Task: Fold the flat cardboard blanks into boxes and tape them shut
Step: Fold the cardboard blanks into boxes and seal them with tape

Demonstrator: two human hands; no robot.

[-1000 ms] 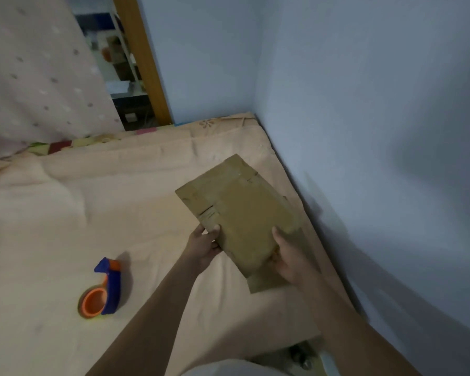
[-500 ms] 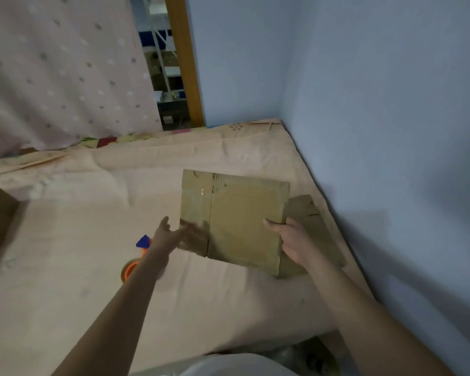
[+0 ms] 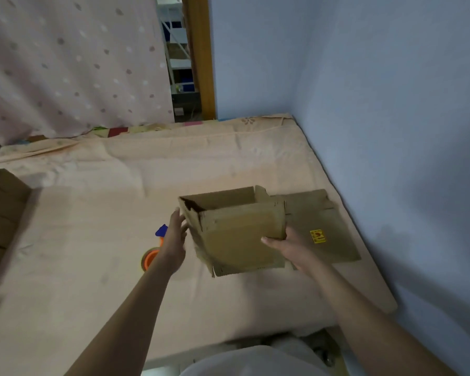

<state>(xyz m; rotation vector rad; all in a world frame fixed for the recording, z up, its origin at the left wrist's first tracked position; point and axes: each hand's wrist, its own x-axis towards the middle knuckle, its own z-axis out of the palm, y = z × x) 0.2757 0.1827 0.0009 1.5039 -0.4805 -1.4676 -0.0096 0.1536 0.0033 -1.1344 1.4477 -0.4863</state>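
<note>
A brown cardboard blank [image 3: 236, 229] is held above the bed, opened into a square tube with its top open. My right hand [image 3: 288, 246] grips its right corner, thumb on the front panel. My left hand [image 3: 175, 237] has straight fingers pressing against the box's left side. More flat cardboard blanks [image 3: 323, 226] with a yellow sticker lie on the bed behind my right hand. An orange and blue tape dispenser [image 3: 154, 253] lies on the sheet, partly hidden behind my left wrist.
The peach bed sheet [image 3: 92, 213] covers the work surface. A blue wall [image 3: 391, 131] runs along the right edge. A stack of cardboard [image 3: 0, 213] sits at the far left. A dotted curtain [image 3: 65, 63] and a wooden door frame [image 3: 198, 55] stand behind.
The flat blank has been turned upright and opened into a square tube. My left hand went from gripping its edge to pressing flat on its left side. The view shifted left.
</note>
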